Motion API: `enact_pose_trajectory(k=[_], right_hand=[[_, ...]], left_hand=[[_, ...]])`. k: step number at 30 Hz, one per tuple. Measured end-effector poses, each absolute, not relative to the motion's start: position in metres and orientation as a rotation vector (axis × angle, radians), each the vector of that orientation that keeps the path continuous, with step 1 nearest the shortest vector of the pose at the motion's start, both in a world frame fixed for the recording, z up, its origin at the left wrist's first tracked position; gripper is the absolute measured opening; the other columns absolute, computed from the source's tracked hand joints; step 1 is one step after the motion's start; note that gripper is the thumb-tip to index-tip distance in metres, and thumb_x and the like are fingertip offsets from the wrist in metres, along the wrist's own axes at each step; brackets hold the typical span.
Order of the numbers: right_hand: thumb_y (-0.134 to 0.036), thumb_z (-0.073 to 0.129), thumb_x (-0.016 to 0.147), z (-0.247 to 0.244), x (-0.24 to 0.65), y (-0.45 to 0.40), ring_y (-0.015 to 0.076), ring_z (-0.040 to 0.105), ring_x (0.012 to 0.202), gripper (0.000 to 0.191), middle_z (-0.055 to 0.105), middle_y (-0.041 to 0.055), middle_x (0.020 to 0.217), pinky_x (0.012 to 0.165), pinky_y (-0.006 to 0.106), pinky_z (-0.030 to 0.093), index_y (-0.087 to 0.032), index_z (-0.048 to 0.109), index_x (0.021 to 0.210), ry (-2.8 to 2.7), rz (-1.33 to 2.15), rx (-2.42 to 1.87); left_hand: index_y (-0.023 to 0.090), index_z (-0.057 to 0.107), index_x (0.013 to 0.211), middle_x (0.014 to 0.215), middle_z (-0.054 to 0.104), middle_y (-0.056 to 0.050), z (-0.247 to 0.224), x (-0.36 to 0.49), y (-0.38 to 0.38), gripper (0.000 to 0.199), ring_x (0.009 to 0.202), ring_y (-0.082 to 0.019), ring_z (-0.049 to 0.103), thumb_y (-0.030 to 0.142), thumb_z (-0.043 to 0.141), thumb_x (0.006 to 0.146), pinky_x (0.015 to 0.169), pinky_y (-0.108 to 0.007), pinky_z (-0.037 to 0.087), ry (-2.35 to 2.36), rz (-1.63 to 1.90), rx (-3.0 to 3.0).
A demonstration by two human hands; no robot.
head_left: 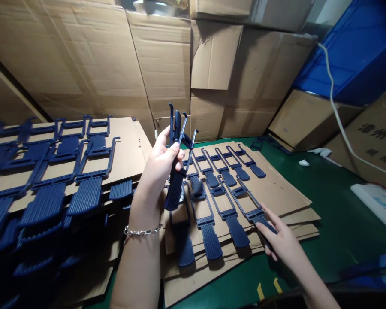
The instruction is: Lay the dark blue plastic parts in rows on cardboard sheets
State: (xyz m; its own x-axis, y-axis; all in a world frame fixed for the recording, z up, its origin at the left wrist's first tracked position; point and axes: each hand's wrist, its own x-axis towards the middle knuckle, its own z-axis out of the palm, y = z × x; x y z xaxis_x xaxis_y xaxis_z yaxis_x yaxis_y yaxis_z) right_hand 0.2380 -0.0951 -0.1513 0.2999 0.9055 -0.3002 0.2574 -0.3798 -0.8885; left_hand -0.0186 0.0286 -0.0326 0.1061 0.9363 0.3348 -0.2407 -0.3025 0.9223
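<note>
Dark blue, plastic-looking frames [211, 242] lay in two slanting rows on flat brown cardboard sheets [287, 193] at five o'clock from the middle of the view, over a smooth green surface [324, 193]. Each was a slim open rectangle with hooked tips at one end and a broad, ribbed tongue at the other. Similar pieces [86, 197] lay in layers at nine o'clock. Creased, matte boxes [93, 64] rose at twelve.

The left hand [164, 161], near the middle, was poised above the rows, its forearm slanting up from seven o'clock with a chain-link bracelet [143, 232] at the wrist. Its grip was clenched round a bundle [173, 195] held upright, tips toward twelve and tongue toward six; the number of parts could not be told. The right hand [279, 236], at four o'clock, grasped the tongue of a corner frame [256, 214], thumb on top, fingers beneath, hooks pointing toward eleven.
</note>
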Motion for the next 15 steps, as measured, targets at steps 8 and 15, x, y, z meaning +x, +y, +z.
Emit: enact_pose_trajectory(k=[8,15], right_hand=[[-0.050,0.041,0.079,-0.160,0.237,-0.076,0.0292,0.052,0.102,0.061,0.053,0.0136,0.114,0.084,0.041,0.044,-0.014,0.050,0.128,-1.559,0.555,-2.204],[-0.051,0.039,0.082,-0.124,0.218,-0.073,0.0304,0.052,0.098,0.054,0.056,0.0131,0.105,0.080,0.044,0.043,-0.014,0.058,0.117,-1.659,0.235,-2.051]], left_hand=[[0.020,0.030,0.133,0.059,0.041,0.004,-0.034,0.011,0.020,0.056,0.045,-0.005,0.038,0.019,0.052,0.082,0.038,-0.013,0.031,0.623,1.210,1.289],[0.019,0.029,0.133,0.055,0.042,0.005,-0.042,0.030,0.015,0.053,0.041,-0.003,0.036,0.022,0.050,0.084,0.039,-0.011,0.027,0.458,0.988,1.209]])
